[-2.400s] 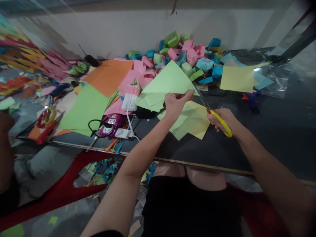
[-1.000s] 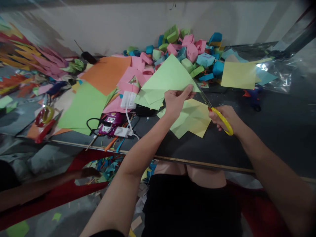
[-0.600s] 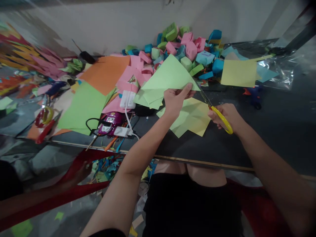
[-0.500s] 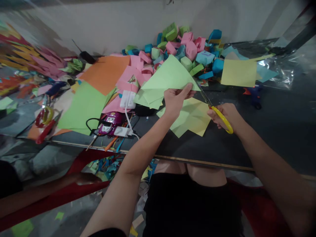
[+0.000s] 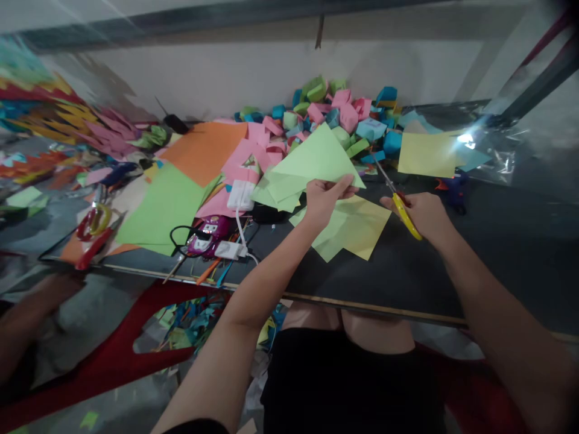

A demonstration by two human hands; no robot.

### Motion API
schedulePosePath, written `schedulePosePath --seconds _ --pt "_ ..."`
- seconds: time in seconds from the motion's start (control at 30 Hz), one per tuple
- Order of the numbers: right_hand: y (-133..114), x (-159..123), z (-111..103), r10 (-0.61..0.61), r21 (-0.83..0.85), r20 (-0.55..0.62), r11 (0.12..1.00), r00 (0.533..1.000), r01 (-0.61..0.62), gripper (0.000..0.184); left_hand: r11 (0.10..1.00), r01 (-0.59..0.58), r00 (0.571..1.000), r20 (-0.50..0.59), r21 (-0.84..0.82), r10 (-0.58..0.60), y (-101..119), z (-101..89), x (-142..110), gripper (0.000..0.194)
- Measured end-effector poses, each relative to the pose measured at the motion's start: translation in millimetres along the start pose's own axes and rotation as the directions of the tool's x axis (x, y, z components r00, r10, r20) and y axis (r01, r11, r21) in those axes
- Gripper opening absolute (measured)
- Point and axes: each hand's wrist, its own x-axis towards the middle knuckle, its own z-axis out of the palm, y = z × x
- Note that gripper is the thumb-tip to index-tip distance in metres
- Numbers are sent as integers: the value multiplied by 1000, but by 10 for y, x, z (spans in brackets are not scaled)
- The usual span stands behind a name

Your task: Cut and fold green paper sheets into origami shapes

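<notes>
My left hand (image 5: 329, 199) pinches a light green sheet of paper (image 5: 316, 158) by its lower right corner and holds it above the table. In my right hand (image 5: 418, 214) is a pair of scissors with yellow handles (image 5: 404, 216). Their blades point up and to the left, just right of the sheet and apart from it. Below the hands, light green and yellow paper pieces (image 5: 366, 232) lie overlapping on the dark table (image 5: 452, 271). More light green paper lies partly hidden behind the held sheet.
Folded paper pieces (image 5: 348, 116) in pink, blue and green are heaped along the wall. To the left are orange paper (image 5: 208, 147), green paper (image 5: 158, 211), a purple power socket (image 5: 210, 235) with cables, and red-handled scissors (image 5: 97, 246). Another person's arm (image 5: 40, 307) is at far left.
The scissor blades have come away from the green sheet's edge, to the right. My view has tilted up a little. The other person's arm has moved left and toward the table edge.
</notes>
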Motion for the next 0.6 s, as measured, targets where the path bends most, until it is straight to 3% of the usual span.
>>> schedulePosePath --seconds 0.07,0.17,0.33,0.43,0.53,0.6 --pt "8 -2 -129 69 -234 -48 969 996 -78 64 1000 -18 996 87 16 16 -39 -39 18 34" --pt "116 -79 -218 97 -394 -15 914 995 -95 56 992 -45 973 228 117 17 -84 -92 57 42" --pt "485 -394 -250 283 -602 -7 764 959 -230 39 971 -52 958 285 232 -16 -122 -114 106 52" --pt "724 -574 -376 321 -662 -70 693 945 -284 45 957 -36 954 294 287 -53 -148 -107 110 51" --pt "861 -598 -542 327 -672 -79 681 942 -293 27 959 -18 941 329 284 -79 -165 -102 103 48" --pt "805 -543 -639 367 -671 -84 667 927 -325 20 964 -11 938 338 264 -82 -163 -106 98 46"
